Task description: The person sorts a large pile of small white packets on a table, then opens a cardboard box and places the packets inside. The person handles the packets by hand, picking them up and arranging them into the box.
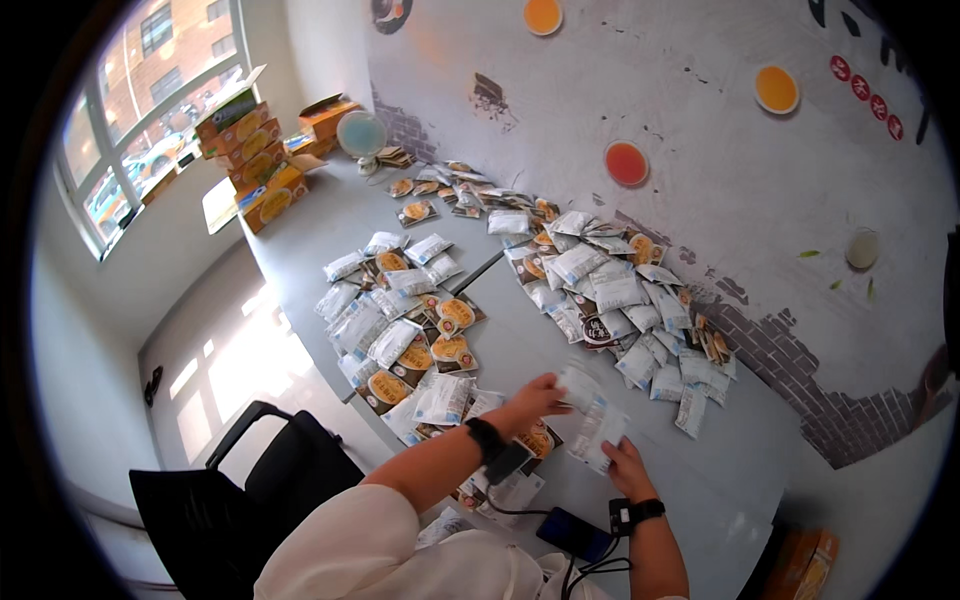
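White printed packets lie between my hands over the grey table (697,495). My right hand (628,466) grips the lower edge of one white packet (600,435). At the upper left of it, my left hand (536,401) has its fingers at the edge of another white packet (579,384), which is blurred; whether the fingers are closed on it cannot be told. A heap of white, brown and orange packets (390,341) spreads left of my hands and partly under my left forearm. A second heap (615,289) lies beyond them along the wall.
Orange cartons (274,199) are stacked by the window, near a small round fan (362,135). A black office chair (247,495) stands at the left. A phone (574,534) with cables lies close to my body. Another orange carton (810,562) is at the lower right.
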A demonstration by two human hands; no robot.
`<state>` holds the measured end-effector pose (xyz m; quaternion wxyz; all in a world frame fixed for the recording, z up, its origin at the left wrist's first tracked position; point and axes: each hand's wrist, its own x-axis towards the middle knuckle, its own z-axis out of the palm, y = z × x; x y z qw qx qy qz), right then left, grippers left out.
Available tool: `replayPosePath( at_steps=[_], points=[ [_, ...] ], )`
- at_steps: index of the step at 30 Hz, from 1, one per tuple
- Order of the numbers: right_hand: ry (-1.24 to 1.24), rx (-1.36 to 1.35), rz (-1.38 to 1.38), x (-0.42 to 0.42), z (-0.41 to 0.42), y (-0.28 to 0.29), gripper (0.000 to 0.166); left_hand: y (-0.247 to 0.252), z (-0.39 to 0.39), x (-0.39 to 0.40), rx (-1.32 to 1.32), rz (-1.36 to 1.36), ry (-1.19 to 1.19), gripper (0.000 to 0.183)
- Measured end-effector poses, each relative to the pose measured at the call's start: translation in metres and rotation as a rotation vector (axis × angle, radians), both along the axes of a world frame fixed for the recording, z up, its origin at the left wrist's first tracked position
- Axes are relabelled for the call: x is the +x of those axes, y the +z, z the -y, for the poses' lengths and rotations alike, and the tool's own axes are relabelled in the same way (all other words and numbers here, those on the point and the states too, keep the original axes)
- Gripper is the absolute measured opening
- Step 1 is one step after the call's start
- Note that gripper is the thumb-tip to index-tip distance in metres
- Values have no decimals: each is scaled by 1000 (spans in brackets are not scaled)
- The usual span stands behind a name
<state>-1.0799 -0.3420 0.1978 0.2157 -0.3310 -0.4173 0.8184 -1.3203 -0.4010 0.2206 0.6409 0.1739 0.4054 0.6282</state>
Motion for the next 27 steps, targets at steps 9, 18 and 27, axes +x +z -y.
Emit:
replayPosePath(
  at_steps=[9, 18, 27],
  points=[
    [205, -75, 108, -169, 76, 7, 31, -13, 156, -146, 95, -93, 572, 23],
    [494, 442, 318, -204, 104, 17, 22, -51, 239, -179, -416, -60, 380, 10],
    [197, 47, 230, -127, 29, 22, 22, -12, 209, -168, -243, -238, 700, 11]
  ],
)
